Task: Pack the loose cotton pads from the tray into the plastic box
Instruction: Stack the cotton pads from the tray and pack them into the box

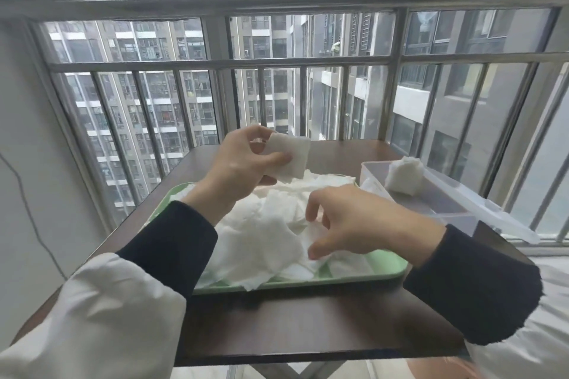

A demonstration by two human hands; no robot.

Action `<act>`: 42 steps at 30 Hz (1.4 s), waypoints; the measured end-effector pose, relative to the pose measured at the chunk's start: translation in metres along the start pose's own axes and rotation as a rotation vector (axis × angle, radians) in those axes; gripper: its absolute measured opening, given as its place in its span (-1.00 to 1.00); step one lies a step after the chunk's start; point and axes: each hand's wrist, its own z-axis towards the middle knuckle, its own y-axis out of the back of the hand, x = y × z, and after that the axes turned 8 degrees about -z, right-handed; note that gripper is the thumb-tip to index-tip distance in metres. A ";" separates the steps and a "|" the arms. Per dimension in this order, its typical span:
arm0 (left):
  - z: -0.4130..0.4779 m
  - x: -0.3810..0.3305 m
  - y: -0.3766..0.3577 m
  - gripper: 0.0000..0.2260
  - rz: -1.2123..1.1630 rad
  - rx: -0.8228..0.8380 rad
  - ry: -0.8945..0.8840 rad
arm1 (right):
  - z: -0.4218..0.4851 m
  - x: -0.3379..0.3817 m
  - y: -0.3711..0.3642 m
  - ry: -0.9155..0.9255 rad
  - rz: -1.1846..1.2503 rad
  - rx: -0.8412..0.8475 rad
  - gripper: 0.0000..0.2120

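Loose white cotton pads (271, 234) heap in the pale green tray (388, 268) mid-tabletop; the clear plastic box (437, 194), near the far right corner, holds a small stack (403, 177).

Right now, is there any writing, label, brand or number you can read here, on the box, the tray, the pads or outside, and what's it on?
No readable text anywhere in view.
Plastic box: clear, no label or brand showing.
Green tray: plain, no marking.
Cotton pads: plain white, no print.
Buildings outside: too distant and blurred to show any sign or number.
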 end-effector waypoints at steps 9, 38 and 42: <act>0.001 0.024 0.006 -0.85 -0.177 -0.027 0.056 | 0.006 -0.026 0.053 0.133 0.409 -0.080 -0.98; -0.007 0.021 -0.002 -0.83 -0.104 0.099 -0.039 | 0.049 -0.019 0.019 -0.001 0.708 -0.501 -0.63; -0.003 0.023 0.006 -0.91 -0.043 -0.056 -0.118 | 0.051 -0.017 0.013 -0.040 0.430 -0.624 -0.68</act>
